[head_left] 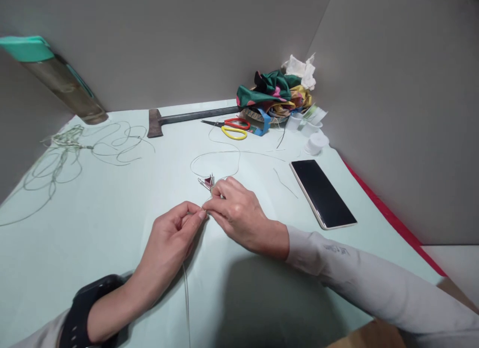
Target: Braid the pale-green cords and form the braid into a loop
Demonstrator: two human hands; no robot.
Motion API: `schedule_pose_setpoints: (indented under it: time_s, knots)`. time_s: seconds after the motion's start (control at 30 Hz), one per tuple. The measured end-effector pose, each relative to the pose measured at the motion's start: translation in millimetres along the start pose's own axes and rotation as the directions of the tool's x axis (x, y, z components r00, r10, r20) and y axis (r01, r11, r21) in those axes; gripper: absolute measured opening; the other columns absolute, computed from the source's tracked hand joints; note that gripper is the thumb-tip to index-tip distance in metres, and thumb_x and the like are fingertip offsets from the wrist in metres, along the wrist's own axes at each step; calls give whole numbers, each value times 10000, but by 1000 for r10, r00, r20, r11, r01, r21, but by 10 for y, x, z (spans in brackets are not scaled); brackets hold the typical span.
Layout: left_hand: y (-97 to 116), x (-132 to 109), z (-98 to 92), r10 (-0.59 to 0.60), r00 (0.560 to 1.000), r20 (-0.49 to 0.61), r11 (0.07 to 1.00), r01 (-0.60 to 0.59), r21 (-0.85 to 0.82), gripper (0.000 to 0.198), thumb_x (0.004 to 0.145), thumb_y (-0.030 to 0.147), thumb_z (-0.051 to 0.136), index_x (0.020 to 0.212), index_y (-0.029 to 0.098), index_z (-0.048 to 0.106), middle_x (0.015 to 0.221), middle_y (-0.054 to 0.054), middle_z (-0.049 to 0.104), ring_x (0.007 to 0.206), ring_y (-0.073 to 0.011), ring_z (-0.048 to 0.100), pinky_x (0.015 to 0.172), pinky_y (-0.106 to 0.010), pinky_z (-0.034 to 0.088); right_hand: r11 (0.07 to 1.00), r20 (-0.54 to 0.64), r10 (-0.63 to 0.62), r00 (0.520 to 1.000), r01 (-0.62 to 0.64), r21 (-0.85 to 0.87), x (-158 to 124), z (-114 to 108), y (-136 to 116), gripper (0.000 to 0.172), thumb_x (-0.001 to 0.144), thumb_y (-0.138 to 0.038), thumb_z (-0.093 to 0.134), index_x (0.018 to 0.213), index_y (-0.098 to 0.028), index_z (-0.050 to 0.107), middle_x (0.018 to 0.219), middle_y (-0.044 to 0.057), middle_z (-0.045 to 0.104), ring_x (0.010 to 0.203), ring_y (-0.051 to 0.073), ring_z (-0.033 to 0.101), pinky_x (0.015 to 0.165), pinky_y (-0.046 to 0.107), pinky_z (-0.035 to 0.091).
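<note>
Thin pale cord (pixel 186 293) runs from under my left hand (pixel 177 228) down toward the front edge of the table. The thumb and forefinger of that hand pinch the cord. Right beside it, my right hand (pixel 235 208) is closed too, its fingertips meeting the left ones on the cord. Just behind the right fingers lies a small metal clip with a dark red piece (pixel 207 181), partly hidden by the hand. From there a loose loop of cord (pixel 192 163) curves away across the table. The exact spot between my fingertips is too small to make out.
Scissors (pixel 234 128) with red and yellow handles lie behind my hands, near a hammer (pixel 155 123). A phone (pixel 324 193) lies to the right. Tangled cord (pixel 67 143) and a bottle (pixel 71 88) are at left. A basket of cloth (pixel 277 93) and white tubs (pixel 316 143) stand back right.
</note>
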State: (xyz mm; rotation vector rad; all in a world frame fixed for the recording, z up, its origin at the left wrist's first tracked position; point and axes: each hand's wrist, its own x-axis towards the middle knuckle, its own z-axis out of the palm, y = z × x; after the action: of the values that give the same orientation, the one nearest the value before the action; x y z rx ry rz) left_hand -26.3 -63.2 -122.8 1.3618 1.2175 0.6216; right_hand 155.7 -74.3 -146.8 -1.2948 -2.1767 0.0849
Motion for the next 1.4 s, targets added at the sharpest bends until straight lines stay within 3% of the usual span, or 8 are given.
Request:
schedule_pose_setpoints:
  time_s: [0.43,0.57,0.77,1.27,1.33,1.4]
  knots:
    - [30,-10,14,11,1000,-7,1000,-11,9,384,866,547,663,734,187,645,515,85,317,477,-90,233,433,-237,152,988,-20,-25,999,28,154,-53,-61,-31,277,1048,-162,491,997,-139,763,953,87,669,848,159,604,722,271,472]
    - [23,-17,13,13,1000,2,1000,-13,-13,373,871,536,666,736,189,640,512,87,316,474,-93,239,438,-245,145,985,-17,-39,999,42,167,-45,-73,-12,270,1045,-155,503,982,-157,766,922,74,668,827,154,597,709,269,466]
    - [16,-9,40,13,1000,-7,995,-13,-96,371,844,531,681,717,191,605,521,87,334,483,-93,226,455,-262,138,974,-128,-34,991,61,216,-3,-51,1,202,997,-133,604,884,-160,769,838,53,620,818,171,570,708,287,464]
    - [-49,9,60,7,1000,-24,996,-9,-91,345,829,515,629,714,198,555,486,103,310,452,-79,216,459,-262,139,915,-109,4,994,40,402,31,-91,24,212,902,-1,655,922,-161,792,840,21,598,745,118,608,656,213,482]
    - [-43,8,58,14,1000,-23,996,-16,-85,351,827,518,630,705,198,554,491,101,309,459,-80,216,458,-260,142,928,-110,-32,993,71,366,23,-95,32,203,924,-13,639,931,-154,785,848,26,610,749,118,608,664,217,478]
    - [-35,2,51,23,999,-23,997,-25,-78,353,826,517,630,702,195,559,507,96,319,473,-83,230,458,-257,156,963,-134,-146,980,171,207,16,-106,28,212,973,-47,580,925,-133,768,845,48,623,754,146,583,673,261,466]
